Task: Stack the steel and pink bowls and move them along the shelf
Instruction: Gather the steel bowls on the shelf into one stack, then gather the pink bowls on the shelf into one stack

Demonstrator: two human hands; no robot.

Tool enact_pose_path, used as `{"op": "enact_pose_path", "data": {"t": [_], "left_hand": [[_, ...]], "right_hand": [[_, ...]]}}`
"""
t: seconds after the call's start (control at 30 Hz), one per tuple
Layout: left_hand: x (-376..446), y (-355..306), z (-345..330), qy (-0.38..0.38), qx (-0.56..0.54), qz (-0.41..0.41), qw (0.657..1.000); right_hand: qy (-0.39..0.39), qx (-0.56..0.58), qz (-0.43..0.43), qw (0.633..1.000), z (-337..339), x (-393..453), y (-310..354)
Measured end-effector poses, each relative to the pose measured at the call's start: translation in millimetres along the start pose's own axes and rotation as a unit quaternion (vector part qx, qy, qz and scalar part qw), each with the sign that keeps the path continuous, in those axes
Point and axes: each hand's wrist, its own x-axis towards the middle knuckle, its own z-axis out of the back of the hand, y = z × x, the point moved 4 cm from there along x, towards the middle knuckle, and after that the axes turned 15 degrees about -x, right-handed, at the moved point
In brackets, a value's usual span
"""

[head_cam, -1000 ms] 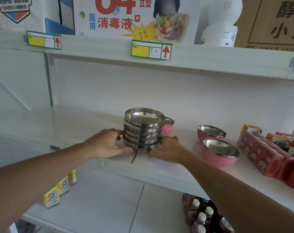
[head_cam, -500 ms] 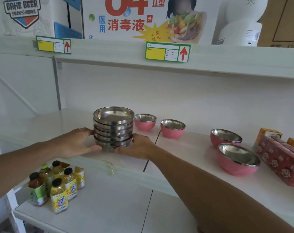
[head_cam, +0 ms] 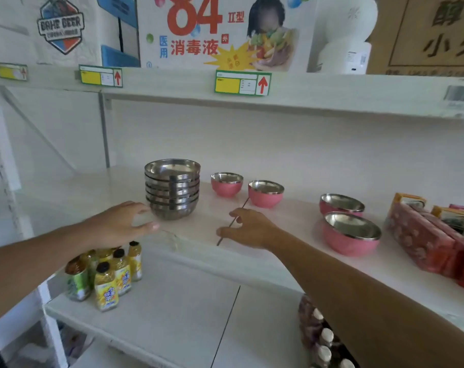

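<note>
With the steel stack standing free on the shelf, left hand open beside it and right hand open nearby, reach for the nearest pink bowl right of the stack, gripping its rim evenly.

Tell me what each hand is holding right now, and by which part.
Nothing. The left hand and right hand are open, flanking the steel bowl stack without gripping it.

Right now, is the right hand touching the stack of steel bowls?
Apart. In the head view the right hand is open on the shelf, with bare white shelf showing between its fingers and the stack of steel bowls.
</note>
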Motion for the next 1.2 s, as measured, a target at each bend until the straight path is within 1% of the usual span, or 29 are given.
{"op": "enact_pose_path", "data": {"t": [0.1, 0.17, 0.3, 0.4, 0.5, 0.63, 0.83, 0.97, 1.03, 1.13, 1.2], "left_hand": [[-25, -39, -8, -0.039, -0.013, -0.001, 0.999], [-44, -71, -18, -0.044, -0.017, -0.003, 0.999], [-92, -137, -55, -0.031, 0.033, -0.026, 0.999], [-118, -178, -85, -0.016, 0.034, -0.04, 0.998], [-131, -215, -108, 0.001, 0.041, -0.056, 0.998], [-137, -252, -126, 0.025, 0.042, -0.076, 0.996], [-132, -292, -138, 0.05, 0.037, -0.11, 0.992], [-122, -302, -143, 0.063, -0.011, -0.135, 0.989], [-117, -302, -147, 0.071, -0.037, -0.151, 0.985], [-112, -296, -154, 0.07, -0.045, -0.187, 0.979], [-111, -287, -158, 0.08, -0.052, -0.193, 0.976]], "right_hand": [[-0.012, 0.0, -0.004, 1.0, 15, -41, -24], [-0.027, -0.004, -0.01, 1.0, 25, -71, -41], [-0.063, -0.006, -0.007, 0.998, 44, -135, -78], [-0.071, 0.015, -0.012, 0.997, 51, -179, -103], [-0.083, 0.022, -0.028, 0.996, 57, -218, -126], [-0.083, 0.002, -0.054, 0.995, 71, -257, -149], [-0.088, -0.013, -0.09, 0.992, 83, -286, -156], [-0.106, 0.002, -0.134, 0.985, 86, -292, -152], [-0.106, 0.004, -0.161, 0.981, 83, -293, -153], [-0.102, 0.004, -0.198, 0.975, 77, -292, -154], [-0.106, 0.018, -0.223, 0.969, 75, -292, -156]]}}
